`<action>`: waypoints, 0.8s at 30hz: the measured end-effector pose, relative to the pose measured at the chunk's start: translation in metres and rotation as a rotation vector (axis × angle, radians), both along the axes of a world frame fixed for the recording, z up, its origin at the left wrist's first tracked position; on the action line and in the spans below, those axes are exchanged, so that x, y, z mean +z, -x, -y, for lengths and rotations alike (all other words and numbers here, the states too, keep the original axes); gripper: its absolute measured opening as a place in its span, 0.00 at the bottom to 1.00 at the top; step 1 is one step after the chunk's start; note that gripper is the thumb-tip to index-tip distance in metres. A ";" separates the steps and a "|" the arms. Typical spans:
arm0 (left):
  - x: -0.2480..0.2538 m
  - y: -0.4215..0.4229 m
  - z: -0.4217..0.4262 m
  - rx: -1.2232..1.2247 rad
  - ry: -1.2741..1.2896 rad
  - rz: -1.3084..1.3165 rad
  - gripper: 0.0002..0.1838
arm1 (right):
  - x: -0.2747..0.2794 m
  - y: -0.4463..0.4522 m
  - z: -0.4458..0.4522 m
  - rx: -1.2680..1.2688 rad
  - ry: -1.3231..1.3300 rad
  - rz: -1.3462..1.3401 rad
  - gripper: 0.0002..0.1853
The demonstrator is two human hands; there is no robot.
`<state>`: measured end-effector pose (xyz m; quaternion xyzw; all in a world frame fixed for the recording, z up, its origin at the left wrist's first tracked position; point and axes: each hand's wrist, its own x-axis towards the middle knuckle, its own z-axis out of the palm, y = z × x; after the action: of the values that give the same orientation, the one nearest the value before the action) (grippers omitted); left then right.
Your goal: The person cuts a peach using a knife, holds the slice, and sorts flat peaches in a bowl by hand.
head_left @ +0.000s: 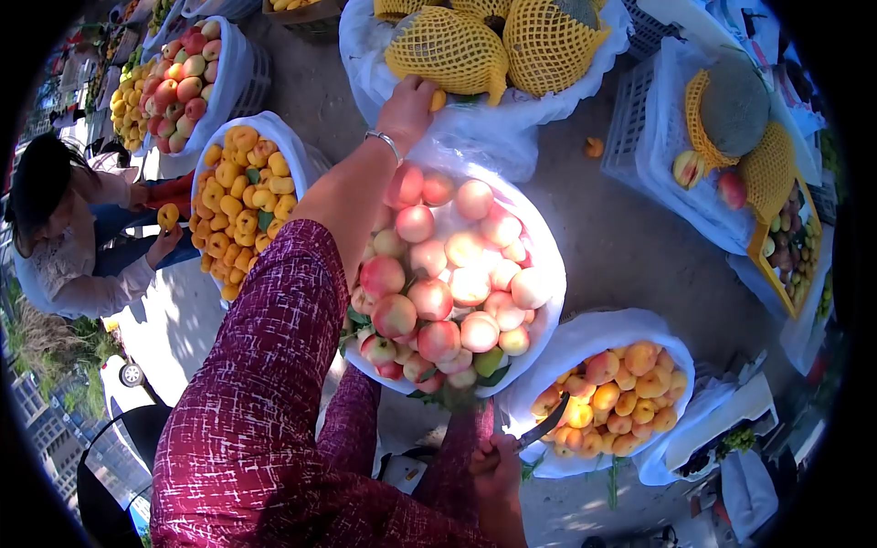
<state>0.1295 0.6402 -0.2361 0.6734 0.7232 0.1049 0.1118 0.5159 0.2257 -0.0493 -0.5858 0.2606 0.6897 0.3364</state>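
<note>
My left hand [406,114], with a bracelet on its wrist, reaches over to the basket of netted melons [448,53]. Its fingers are closed around a small orange piece of fruit [438,100], mostly hidden by the hand. Low in the view, my right hand [498,466] grips a knife [545,426] by its handle, the blade angled up beside a basket of orange-yellow fruit [626,397]. Between my arms stands a white-lined basket of pink and red peaches [438,297], some with green leaves.
At left, a seated person [68,219] holds a flat yellow peach [168,216] beside a basket of similar fruit [239,205]. Another basket holds red fruit [183,87]. On the right, a lined crate [639,173] carries a melon [734,105]. An orange scrap [594,147] lies on the ground.
</note>
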 end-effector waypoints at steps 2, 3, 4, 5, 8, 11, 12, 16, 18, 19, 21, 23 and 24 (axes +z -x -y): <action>0.000 -0.001 0.000 0.005 -0.002 -0.017 0.18 | -0.004 -0.001 0.002 -0.003 0.008 -0.007 0.06; 0.001 -0.002 0.000 0.002 0.005 -0.018 0.17 | -0.004 -0.001 0.003 -0.008 0.013 -0.012 0.06; 0.002 -0.001 -0.001 0.000 0.006 -0.019 0.17 | -0.005 0.000 0.003 -0.010 0.018 -0.011 0.07; 0.004 0.000 -0.001 0.017 0.001 -0.029 0.16 | -0.006 0.000 0.002 -0.014 0.020 -0.010 0.08; 0.004 0.000 -0.002 0.064 -0.008 -0.049 0.17 | -0.004 0.002 -0.002 -0.022 0.025 -0.012 0.10; -0.002 0.003 -0.003 0.106 0.008 -0.047 0.19 | -0.002 0.005 -0.010 -0.007 0.021 0.001 0.10; -0.001 0.003 -0.003 0.115 0.034 -0.036 0.20 | -0.002 0.006 -0.012 0.000 0.022 0.006 0.10; 0.005 0.000 0.003 0.162 0.056 0.025 0.32 | -0.002 0.007 -0.016 0.014 0.009 0.020 0.09; 0.008 0.002 0.008 0.093 0.018 0.042 0.34 | -0.003 0.006 -0.015 0.028 -0.023 0.026 0.07; 0.009 0.003 0.009 0.057 -0.001 0.050 0.34 | -0.006 0.004 -0.013 0.045 -0.023 0.016 0.07; 0.010 0.005 0.010 0.063 0.007 0.059 0.36 | -0.008 0.002 -0.010 0.080 -0.020 -0.004 0.07; 0.010 0.008 0.013 0.080 -0.017 0.073 0.37 | -0.004 0.004 -0.012 0.069 -0.023 0.020 0.08; 0.009 0.009 0.014 0.092 -0.048 0.084 0.37 | -0.003 0.006 -0.017 0.062 -0.029 0.033 0.08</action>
<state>0.1200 0.6257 -0.2269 0.6368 0.7455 0.1555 0.1209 0.5095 0.2430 -0.0522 -0.5999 0.2268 0.6939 0.3273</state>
